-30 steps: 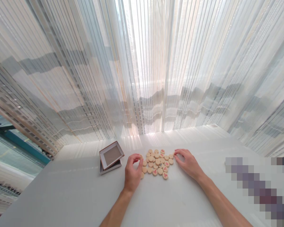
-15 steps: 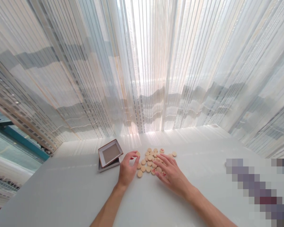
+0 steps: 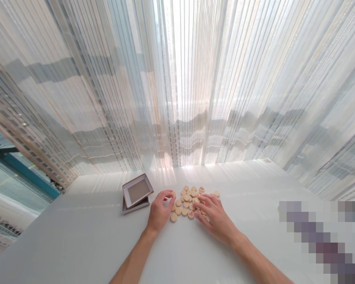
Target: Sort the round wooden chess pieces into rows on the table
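Head view. Round wooden discs (image 3: 187, 200), some marked in red, lie in a loose cluster at the middle of the white surface (image 3: 91, 236). The left hand (image 3: 159, 211) is curled narrow, thumb and forefinger at a disc on the cluster's left edge; whether it is gripped cannot be told. The right hand (image 3: 214, 217) lies wide and flat, fingers spread on the cluster's right side. An open box (image 3: 137, 192) stands just left. Judged step: sorting the discs; lifting one calls for a rim pinch.
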Available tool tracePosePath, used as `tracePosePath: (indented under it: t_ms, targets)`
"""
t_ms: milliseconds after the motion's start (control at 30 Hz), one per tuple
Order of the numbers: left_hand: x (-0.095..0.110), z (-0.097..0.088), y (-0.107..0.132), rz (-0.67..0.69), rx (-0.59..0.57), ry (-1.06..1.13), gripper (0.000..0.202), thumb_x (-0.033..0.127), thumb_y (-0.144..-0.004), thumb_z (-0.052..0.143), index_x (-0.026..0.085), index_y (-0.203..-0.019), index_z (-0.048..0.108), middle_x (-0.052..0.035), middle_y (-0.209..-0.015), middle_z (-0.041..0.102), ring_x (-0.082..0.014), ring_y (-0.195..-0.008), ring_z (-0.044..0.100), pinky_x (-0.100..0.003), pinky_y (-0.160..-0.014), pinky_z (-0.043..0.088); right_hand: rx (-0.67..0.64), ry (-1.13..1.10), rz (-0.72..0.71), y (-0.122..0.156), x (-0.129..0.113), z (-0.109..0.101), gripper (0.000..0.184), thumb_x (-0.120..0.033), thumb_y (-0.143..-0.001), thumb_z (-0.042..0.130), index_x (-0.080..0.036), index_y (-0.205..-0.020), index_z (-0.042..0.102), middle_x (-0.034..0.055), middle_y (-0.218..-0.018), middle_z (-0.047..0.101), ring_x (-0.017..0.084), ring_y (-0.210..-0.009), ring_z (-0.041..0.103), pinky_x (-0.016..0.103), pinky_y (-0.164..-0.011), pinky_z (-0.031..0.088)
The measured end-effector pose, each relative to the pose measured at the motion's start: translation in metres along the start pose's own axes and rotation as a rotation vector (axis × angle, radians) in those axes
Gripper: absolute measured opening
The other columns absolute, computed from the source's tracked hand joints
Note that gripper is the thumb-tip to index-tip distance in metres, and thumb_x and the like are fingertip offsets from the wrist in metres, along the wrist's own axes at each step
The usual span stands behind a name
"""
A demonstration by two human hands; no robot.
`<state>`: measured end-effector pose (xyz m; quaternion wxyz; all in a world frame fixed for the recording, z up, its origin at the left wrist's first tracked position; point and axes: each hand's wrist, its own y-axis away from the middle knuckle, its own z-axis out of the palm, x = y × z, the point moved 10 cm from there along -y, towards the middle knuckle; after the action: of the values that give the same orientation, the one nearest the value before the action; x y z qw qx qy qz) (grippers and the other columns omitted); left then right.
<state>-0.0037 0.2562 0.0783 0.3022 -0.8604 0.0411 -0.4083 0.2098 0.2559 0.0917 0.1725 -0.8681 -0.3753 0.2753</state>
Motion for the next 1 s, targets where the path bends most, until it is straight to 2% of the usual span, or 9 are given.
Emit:
tracePosePath:
  t_ms: [167, 467, 633, 733, 867, 1000]
  targets:
    - [-0.008, 0.008, 0.0, -0.003, -0.054, -0.066, 0.012, 0.027, -0.09, 0.062, 0.024, -0.099, 0.069, -0.0056, -0.104, 0.072, -0.024, -0.098, 0.068, -0.042, -0.088, 0.056, 0.011, -0.036, 0.009, 0.001, 0.003, -0.001, 0.029, -0.029, -0.096, 0.059, -0.03, -0.125, 0.063, 0.0092, -0.12, 0.066, 0.03, -0.12, 0.054, 0.05, -0.101, 0.046]
    - [0.0, 0.014, 0.001, 0.036, -0.107, -0.135, 0.014, 0.027, -0.094, 0.057, 0.024, -0.097, 0.07, -0.0059, -0.097, 0.072, -0.026, -0.097, 0.065, -0.045, -0.089, 0.054, 0.016, -0.05, 0.024, 0.002, 0.008, 0.0, 0.027, -0.024, -0.096, 0.058, -0.029, -0.122, 0.064, 0.0079, -0.117, 0.068, 0.028, -0.117, 0.057, 0.047, -0.101, 0.046]
    - [0.002, 0.009, 0.001, 0.0, -0.085, -0.15, 0.024, 0.036, -0.099, 0.048, 0.022, -0.108, 0.066, -0.0074, -0.105, 0.069, -0.026, -0.103, 0.064, -0.046, -0.094, 0.052, 0.027, -0.083, 0.03, 0.001, 0.007, -0.002, 0.023, -0.022, -0.096, 0.058, -0.028, -0.117, 0.066, 0.0072, -0.115, 0.069, 0.027, -0.115, 0.058, 0.047, -0.101, 0.046]
    - [0.01, 0.007, 0.002, 0.03, -0.09, -0.148, 0.026, 0.038, -0.1, 0.048, 0.022, -0.113, 0.062, -0.0085, -0.11, 0.067, -0.0263, -0.108, 0.063, -0.045, -0.097, 0.052, 0.061, -0.116, 0.046, 0.0, 0.008, -0.005, 0.018, -0.021, -0.096, 0.058, -0.027, -0.11, 0.067, 0.0059, -0.11, 0.07, 0.026, -0.113, 0.059, 0.045, -0.101, 0.046]
    - [0.033, 0.016, 0.008, 0.18, -0.202, -0.185, 0.031, 0.039, -0.098, 0.051, 0.023, -0.125, 0.057, -0.0096, -0.126, 0.063, -0.0268, -0.121, 0.057, -0.046, -0.104, 0.048, 0.092, -0.137, 0.061, -0.001, 0.012, -0.005, 0.012, -0.019, -0.092, 0.062, -0.026, -0.099, 0.068, 0.0049, -0.101, 0.071, 0.026, -0.108, 0.06, 0.044, -0.098, 0.046]
    - [0.051, 0.037, 0.022, 0.321, -0.397, -0.29, 0.051, 0.044, -0.097, 0.054, 0.027, -0.144, 0.044, -0.0073, -0.151, 0.047, -0.0274, -0.138, 0.043, -0.048, -0.115, 0.038, 0.098, -0.139, 0.064, -0.001, 0.015, -0.002, 0.012, -0.017, -0.09, 0.064, -0.026, -0.097, 0.068, 0.004, -0.097, 0.071, 0.025, -0.102, 0.062, 0.044, -0.095, 0.047]
